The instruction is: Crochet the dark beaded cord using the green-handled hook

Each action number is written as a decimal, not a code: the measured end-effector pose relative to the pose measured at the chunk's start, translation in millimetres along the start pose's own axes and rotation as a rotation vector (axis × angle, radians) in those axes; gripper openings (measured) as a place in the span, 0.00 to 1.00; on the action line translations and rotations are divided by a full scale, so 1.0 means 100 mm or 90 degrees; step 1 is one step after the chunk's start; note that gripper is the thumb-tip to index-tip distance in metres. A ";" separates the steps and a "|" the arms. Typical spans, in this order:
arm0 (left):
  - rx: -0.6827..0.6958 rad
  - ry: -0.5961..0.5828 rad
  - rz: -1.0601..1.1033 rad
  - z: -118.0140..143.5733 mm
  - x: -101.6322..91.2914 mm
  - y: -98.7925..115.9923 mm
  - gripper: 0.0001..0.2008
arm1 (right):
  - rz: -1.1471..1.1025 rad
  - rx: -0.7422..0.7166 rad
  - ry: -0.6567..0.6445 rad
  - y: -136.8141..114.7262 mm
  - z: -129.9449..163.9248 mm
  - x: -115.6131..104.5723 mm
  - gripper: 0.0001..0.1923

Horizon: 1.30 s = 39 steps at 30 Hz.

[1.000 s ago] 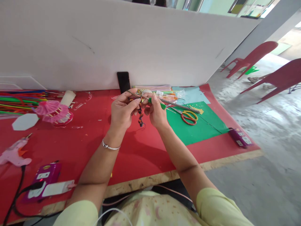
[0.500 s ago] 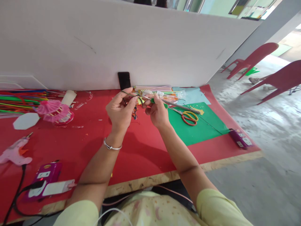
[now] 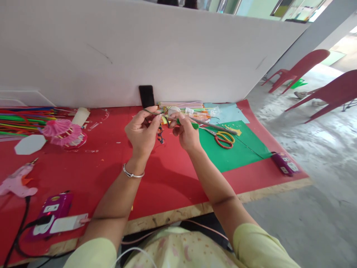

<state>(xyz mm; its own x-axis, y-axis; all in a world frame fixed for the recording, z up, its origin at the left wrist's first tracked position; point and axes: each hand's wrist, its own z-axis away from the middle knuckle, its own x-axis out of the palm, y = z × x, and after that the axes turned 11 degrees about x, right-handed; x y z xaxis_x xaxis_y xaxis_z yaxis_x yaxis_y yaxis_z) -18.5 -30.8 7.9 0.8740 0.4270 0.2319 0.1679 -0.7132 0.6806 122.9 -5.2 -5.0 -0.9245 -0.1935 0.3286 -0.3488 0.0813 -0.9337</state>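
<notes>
The left hand (image 3: 143, 130) and the right hand (image 3: 186, 132) are raised together above the red surface (image 3: 97, 167), a little to the far side of its middle. The right hand has its grip closed on a green-handled tool (image 3: 192, 125), and the left hand pinches a thin green wire (image 3: 152, 111), with a small dark, multicoloured twisted piece (image 3: 160, 136) hanging just below the fingers. Compared with one second ago, this hanging piece looks shorter and sits higher, closer to the left fingers, and the left hand has moved slightly to the left. This suggests that the piece is being wound or drawn up along the wire. The scissors (image 3: 224, 139) lie untouched on the green sheet (image 3: 237, 152) to the right.
</notes>
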 end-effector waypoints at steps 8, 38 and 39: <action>-0.002 0.008 0.003 0.01 0.00 0.00 0.09 | 0.020 -0.047 0.029 -0.03 0.04 0.00 0.23; -0.240 -0.010 0.249 -0.08 0.08 0.14 0.10 | 0.110 -0.097 0.046 -0.10 0.11 0.04 0.27; -0.240 -0.011 0.253 -0.08 0.08 0.14 0.10 | 0.110 -0.096 0.046 -0.10 0.11 0.05 0.27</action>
<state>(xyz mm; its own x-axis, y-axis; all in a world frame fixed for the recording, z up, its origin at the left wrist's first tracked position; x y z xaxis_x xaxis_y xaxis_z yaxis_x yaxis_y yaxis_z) -13.1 -33.5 25.0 0.8447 0.1547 0.5125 -0.3486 -0.5676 0.7459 123.8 -18.0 4.0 -0.9792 -0.0946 0.1794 -0.1980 0.2538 -0.9468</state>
